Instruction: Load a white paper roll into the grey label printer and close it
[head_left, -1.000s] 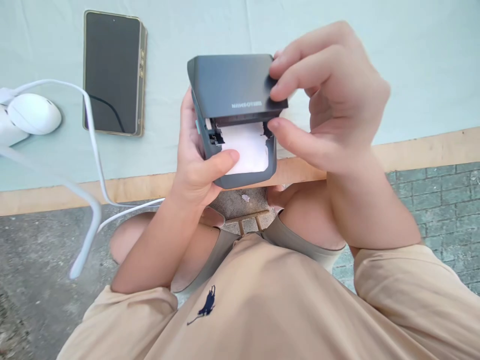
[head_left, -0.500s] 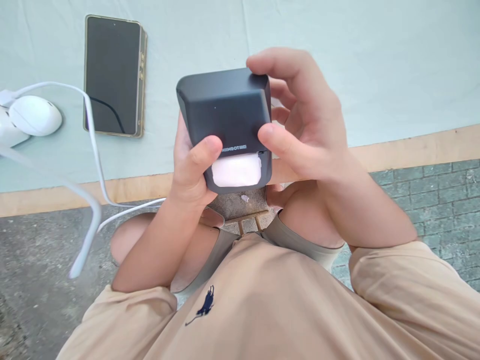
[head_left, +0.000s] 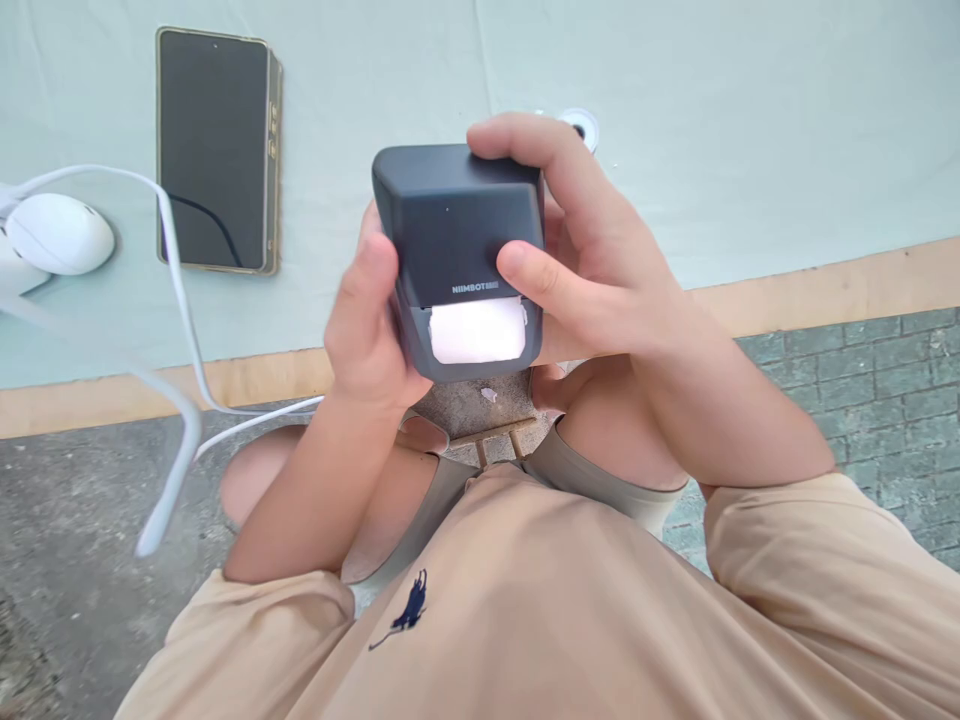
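Note:
A dark label printer (head_left: 465, 235) marked NIIMBOT is held up over the table's near edge. At its lower front shows a bright white patch (head_left: 478, 332), perhaps label paper. My right hand (head_left: 592, 250) is closed on the printer's right side, with a finger over the top and the thumb on the front face. My left hand (head_left: 367, 340) supports the left side, its thumb along the edge and its other fingers hidden behind. Beyond my right hand, a small white ring-shaped roll (head_left: 583, 128) lies partly covered on the table.
On the left of the pale cloth-covered table (head_left: 712, 120) lies a phone in a clear case (head_left: 214, 150). A white rounded device (head_left: 61, 235) sits near it. A white cable (head_left: 184, 300) loops over the wooden table edge (head_left: 825, 280) towards my lap.
My right hand has moved slightly left and now grips the printer. The left thumb has shifted off the front to the side edge. A white roll has come into view behind the right hand.

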